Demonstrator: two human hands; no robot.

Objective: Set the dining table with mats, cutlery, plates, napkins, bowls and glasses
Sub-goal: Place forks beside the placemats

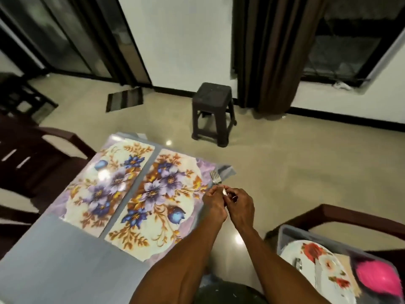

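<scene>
a dark stool (212, 113) stands near brown curtains (282, 53), perhaps plastic.

Bare grey counter (54, 249) near left of two floral mats (135, 194), chair (32, 154) crowding far-left edge, crate of plates (285, 235) close right

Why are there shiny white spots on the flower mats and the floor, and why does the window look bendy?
In the head view, ceiling lamps glare off the left mat, the right mat and the floor; the wide-angle lens bends the window frame; the plate and pink bowl at the corner look blurred, while the forks stay fairly sharp.
</scene>
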